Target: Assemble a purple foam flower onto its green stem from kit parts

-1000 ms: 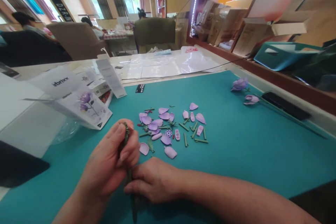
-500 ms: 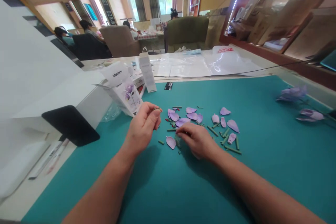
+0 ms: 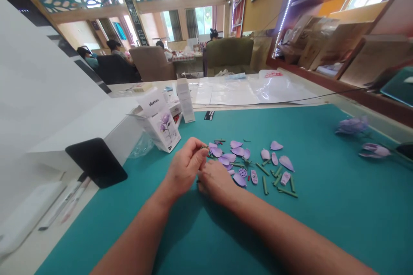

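My left hand [image 3: 187, 167] is closed, thumb and forefinger pinching a small piece too little to name. Just below and right of it, my right hand [image 3: 217, 180] curls its fingers downward, so whatever they hold is hidden. The two hands touch or nearly touch. To their right lie loose toy flower parts: purple petals [image 3: 238, 151], a round spoked purple piece [image 3: 242, 173], a pale pink piece with studs [image 3: 254, 177] and several green stem pieces [image 3: 265, 185]. Farther right is a spread-out petal [image 3: 286, 163].
A white box with a flower picture [image 3: 166, 126] stands behind my left hand, beside a tall narrow box [image 3: 186, 101]. A black tablet-like panel [image 3: 97, 163] leans at left. Purple flowers [image 3: 351, 125] lie at right on the green mat [image 3: 309, 227]. People sit in the background.
My right hand has moved left and now meets my left hand. Parts formerly behind it now show, while the petal near it is out of sight. The view has tilted up slightly.
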`<state>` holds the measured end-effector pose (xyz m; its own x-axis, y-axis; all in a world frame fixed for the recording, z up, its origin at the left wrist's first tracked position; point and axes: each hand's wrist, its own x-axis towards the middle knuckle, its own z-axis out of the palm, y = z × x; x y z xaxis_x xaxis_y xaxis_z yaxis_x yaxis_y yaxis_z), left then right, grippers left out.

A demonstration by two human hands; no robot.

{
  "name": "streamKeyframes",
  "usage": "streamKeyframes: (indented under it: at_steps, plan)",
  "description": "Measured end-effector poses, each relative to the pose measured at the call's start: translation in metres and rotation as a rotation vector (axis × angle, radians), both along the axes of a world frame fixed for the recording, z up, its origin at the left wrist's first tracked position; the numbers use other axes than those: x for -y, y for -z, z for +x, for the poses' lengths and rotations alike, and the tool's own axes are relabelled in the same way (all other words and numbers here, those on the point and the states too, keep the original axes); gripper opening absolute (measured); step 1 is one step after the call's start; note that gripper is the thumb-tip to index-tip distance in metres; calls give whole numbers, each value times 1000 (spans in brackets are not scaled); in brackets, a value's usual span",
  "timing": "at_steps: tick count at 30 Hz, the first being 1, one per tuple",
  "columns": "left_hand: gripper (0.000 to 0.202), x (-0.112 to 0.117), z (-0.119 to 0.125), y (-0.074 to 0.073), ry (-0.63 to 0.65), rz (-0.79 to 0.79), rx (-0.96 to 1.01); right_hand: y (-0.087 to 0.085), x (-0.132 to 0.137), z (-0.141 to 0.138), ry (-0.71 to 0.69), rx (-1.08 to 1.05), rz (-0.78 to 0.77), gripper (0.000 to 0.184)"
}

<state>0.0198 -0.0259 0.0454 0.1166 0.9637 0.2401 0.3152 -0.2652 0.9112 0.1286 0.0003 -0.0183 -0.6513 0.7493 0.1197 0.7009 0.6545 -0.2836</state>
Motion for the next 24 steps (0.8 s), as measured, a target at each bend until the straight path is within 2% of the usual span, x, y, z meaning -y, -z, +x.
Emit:
streamKeyframes:
  at_steps: [2, 5, 8, 10, 15, 24]
  plan:
    - [18, 4, 0, -3, 41, -7, 43, -9, -3, 14, 42, -156, -75, 12]
    - [20, 9, 1, -5, 69, -6, 50, -32, -7, 39, 169, -602, -263, 5]
    - [21, 12, 3, -6, 36, 8, -8, -54, -8, 57, 137, -1074, -403, 17]
    - [20, 12, 4, -6, 17, 19, -66, -62, -5, 61, 106, -1247, -477, 22]
    - [18, 11, 5, -4, -22, 61, -206, -64, 3, 58, 93, -1358, -595, 20]
    - [15, 10, 5, -2, -40, 117, -296, -60, 4, 54, 136, -1324, -517, 17]
